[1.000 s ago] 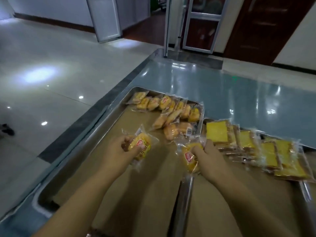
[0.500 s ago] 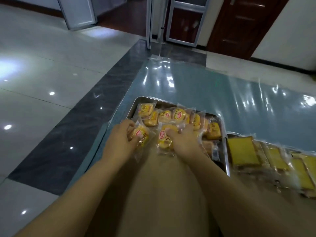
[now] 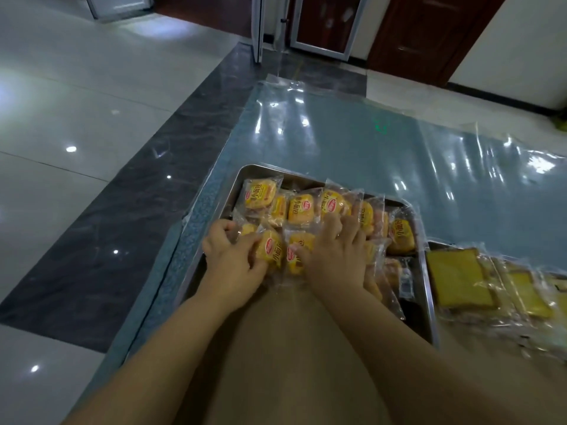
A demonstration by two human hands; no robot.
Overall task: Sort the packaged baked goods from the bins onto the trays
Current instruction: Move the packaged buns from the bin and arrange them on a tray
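Note:
A steel tray (image 3: 425, 280) lined with brown paper holds several small yellow bun packets (image 3: 300, 208) in a row along its far end. My left hand (image 3: 233, 259) grips one bun packet (image 3: 270, 248) and sets it in a second row. My right hand (image 3: 334, 253) lies flat over another bun packet (image 3: 296, 256) beside it, fingers spread across it and the packets behind. A second tray (image 3: 437, 243) on the right carries several wrapped yellow cake slices (image 3: 457, 277).
The trays sit on a blue-grey table (image 3: 368, 142) under a clear plastic sheet. The table's left edge (image 3: 196, 210) drops to a glossy tiled floor (image 3: 76, 133). Doors (image 3: 322, 23) stand at the back. No bins are in view.
Both hands carried a bun packet from the tray's middle to its far end and lowered them beside the row there. The camera tipped forward and closer.

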